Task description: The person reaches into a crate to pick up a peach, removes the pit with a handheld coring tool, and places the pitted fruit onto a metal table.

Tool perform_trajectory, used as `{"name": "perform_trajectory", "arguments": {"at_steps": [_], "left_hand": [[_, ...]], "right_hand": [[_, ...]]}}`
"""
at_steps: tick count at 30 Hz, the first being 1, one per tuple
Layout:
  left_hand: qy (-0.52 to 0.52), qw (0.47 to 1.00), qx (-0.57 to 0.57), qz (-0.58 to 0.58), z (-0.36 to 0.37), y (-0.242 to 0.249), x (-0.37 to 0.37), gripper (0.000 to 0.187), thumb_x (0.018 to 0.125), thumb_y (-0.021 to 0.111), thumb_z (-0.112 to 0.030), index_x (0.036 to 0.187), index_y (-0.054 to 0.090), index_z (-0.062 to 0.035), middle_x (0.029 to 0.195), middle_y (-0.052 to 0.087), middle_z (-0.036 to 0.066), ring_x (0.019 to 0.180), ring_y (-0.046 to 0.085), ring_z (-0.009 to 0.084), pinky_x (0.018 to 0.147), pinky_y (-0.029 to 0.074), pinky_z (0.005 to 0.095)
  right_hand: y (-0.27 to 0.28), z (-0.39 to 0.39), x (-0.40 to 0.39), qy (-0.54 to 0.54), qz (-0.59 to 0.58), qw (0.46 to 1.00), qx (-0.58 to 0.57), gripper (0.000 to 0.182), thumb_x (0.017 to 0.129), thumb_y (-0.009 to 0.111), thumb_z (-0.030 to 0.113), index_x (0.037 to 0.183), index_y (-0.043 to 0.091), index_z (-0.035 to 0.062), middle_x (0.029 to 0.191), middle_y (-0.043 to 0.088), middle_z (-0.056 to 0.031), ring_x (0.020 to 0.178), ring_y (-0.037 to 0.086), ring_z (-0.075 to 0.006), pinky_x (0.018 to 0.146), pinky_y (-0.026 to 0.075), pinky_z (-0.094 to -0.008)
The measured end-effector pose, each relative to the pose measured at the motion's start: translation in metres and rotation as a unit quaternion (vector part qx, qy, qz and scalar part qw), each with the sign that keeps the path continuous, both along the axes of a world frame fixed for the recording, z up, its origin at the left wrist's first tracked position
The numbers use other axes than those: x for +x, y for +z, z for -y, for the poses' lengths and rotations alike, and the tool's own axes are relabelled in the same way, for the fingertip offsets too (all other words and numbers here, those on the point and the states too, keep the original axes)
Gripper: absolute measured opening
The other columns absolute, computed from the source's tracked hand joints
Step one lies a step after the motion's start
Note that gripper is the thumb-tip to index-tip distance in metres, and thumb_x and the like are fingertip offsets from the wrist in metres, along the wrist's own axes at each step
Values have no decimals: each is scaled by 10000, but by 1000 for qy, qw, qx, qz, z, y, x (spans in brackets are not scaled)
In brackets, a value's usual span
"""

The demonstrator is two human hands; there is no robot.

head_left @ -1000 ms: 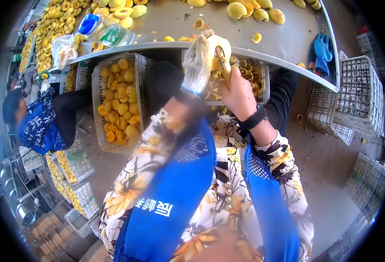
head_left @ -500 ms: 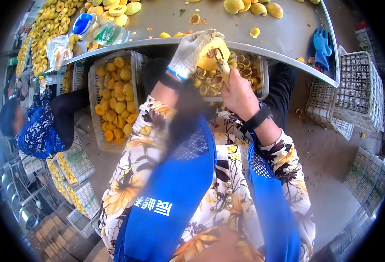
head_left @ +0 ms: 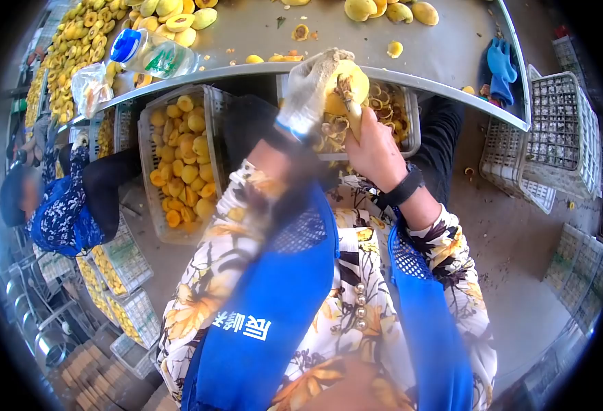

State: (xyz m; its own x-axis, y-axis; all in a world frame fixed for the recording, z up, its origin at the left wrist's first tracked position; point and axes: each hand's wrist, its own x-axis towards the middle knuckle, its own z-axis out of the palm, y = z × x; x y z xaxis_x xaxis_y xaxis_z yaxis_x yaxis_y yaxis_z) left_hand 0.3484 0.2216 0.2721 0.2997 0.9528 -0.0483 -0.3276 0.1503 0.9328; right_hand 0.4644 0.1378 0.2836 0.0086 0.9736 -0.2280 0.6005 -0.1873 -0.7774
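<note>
My left hand (head_left: 310, 92), in a whitish work glove, is closed around a yellow peach half (head_left: 357, 81) with its cut face toward me. In my bare right hand (head_left: 375, 145) is a pitting tool with a pale handle (head_left: 353, 122). Its metal end meets the brownish pit hollow at the middle of the peach, and the tip is hidden there. Both hands are just off the table's near edge. Below them stands a crate (head_left: 414, 130) holding curved peach scraps. To the left, another crate (head_left: 214, 161) is filled with yellow peach halves (head_left: 186, 147).
On the metal table (head_left: 247, 31) lie a blue-capped bottle (head_left: 154, 53), a plastic bag (head_left: 91, 85), peaches (head_left: 383, 10) and blue gloves (head_left: 501, 72). Stacked crates (head_left: 561, 130) stand right. A co-worker (head_left: 65, 205) sits at the left.
My left hand has turned the peach half so its cut face shows more toward me. The tool's curved metal end, visible before, is now mostly inside the pit hollow.
</note>
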Motion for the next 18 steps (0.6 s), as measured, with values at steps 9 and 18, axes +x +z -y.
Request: {"name": "perform_trajectory", "arguments": {"at_steps": [9,18], "left_hand": [[-47,999,-22,13,-9,-7,-14,311,876,531,-271,1045,551,-10,925,604,75,831,578,113,727,475,239],[114,991,-33,60,6,-35,8,202,811,619,-156,950,596,-10,788,608,48,650,590,117,552,492,225]], "right_hand": [[-28,2,-8,-36,-117,991,47,227,780,502,106,940,437,-41,690,570,-195,588,588,-285,546,462,-372],[-5,5,-20,-70,-311,936,-147,89,768,450,51,841,433,4,589,481,-53,364,442,-115,320,368,-247]]}}
